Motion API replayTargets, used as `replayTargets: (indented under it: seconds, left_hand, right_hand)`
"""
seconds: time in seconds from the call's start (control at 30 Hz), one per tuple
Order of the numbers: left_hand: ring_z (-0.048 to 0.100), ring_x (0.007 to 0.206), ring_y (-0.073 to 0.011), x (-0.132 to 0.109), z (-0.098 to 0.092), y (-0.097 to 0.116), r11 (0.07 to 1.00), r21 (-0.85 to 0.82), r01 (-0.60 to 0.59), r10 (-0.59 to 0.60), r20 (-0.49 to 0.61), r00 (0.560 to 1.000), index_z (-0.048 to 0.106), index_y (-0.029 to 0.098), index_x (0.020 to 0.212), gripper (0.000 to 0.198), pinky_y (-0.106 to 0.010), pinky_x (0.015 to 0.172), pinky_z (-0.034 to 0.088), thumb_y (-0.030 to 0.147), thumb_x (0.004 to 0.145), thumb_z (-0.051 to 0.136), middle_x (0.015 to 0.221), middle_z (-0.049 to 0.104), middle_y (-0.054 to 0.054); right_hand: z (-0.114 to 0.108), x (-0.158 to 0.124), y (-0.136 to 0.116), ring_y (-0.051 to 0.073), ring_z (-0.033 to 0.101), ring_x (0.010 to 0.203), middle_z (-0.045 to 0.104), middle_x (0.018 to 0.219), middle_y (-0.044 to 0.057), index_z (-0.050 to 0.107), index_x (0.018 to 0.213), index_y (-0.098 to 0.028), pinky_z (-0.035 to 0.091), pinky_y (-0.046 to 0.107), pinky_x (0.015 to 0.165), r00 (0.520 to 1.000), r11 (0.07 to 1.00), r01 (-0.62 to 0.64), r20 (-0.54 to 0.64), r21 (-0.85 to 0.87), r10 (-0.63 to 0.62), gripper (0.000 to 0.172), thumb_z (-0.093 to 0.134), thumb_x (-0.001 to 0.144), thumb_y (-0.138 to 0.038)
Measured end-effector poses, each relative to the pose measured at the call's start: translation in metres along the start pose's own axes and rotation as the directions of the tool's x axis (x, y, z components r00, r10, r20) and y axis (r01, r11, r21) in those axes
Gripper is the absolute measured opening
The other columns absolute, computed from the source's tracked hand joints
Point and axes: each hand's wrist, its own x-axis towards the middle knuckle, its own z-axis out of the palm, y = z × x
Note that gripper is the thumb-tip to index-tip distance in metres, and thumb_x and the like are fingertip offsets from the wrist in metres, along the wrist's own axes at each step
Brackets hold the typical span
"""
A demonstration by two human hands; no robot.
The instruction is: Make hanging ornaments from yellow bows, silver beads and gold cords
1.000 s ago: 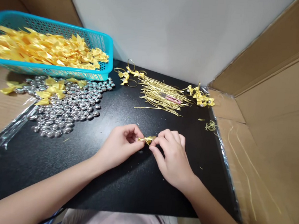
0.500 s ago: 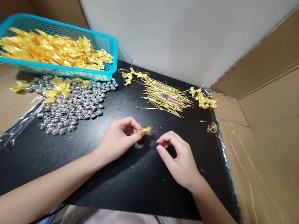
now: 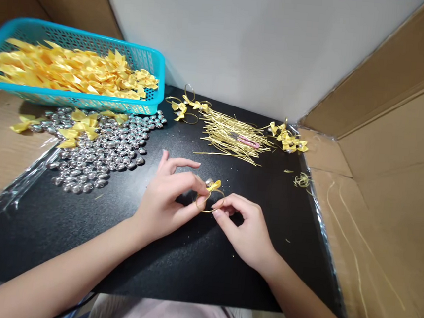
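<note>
Pinching one bow, one loop.

Craft piecework bench: bow basket, cardboard walls.

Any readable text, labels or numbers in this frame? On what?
None readable. No print on the blue basket, cardboard walls, black mat, or the bow with gold loop pinched by left hand and right hand.
Pink item among the gold strands: too small to tell.
</note>
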Motion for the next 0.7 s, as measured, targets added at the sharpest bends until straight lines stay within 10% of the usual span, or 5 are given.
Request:
replayTargets:
  seconds: [0.13,0.37,0.7]
  left_hand:
    - [0.062,0.103,-0.0259,0.0015,-0.0009,-0.0001,0.997,0.049,-0.059,0.059,0.005,0.998,0.064,0.027,0.066,0.012,-0.058,0.117,0.004,0.020,0.075,0.063,0.069,0.074,0.003]
    - [0.062,0.095,-0.0233,0.0004,0.0039,-0.0005,0.999,-0.019,-0.044,0.045,0.082,0.996,0.064,0.025,0.069,0.008,-0.055,0.116,0.018,0.023,0.077,0.063,0.071,0.074,0.002]
    - [0.063,0.088,-0.0204,-0.0008,0.0075,-0.0030,0.998,-0.063,-0.031,0.042,0.178,0.983,0.063,0.022,0.069,0.008,-0.053,0.111,0.029,0.022,0.077,0.062,0.071,0.068,0.000]
  right_hand:
    - [0.0016,-0.0022,-0.0019,0.011,0.055,0.057,0.062,0.066,-0.001,0.068,0.079,-0.017,0.047,0.023,0.057,1.000,0.997,-0.011,-0.005,0.081,0.011,0.005,0.064,0.079,-0.015]
    - [0.0053,-0.0053,-0.0001,0.010,0.048,0.054,0.052,0.060,-0.004,0.070,0.092,-0.019,0.042,0.024,0.056,0.944,0.945,0.304,-0.094,-0.122,-0.316,0.010,0.063,0.086,-0.015]
    - [-0.0019,-0.0020,-0.0017,0.010,0.050,0.056,0.060,0.066,-0.003,0.067,0.091,-0.021,0.042,0.025,0.062,0.968,0.953,0.249,0.019,-0.175,-0.249,0.004,0.064,0.088,-0.022]
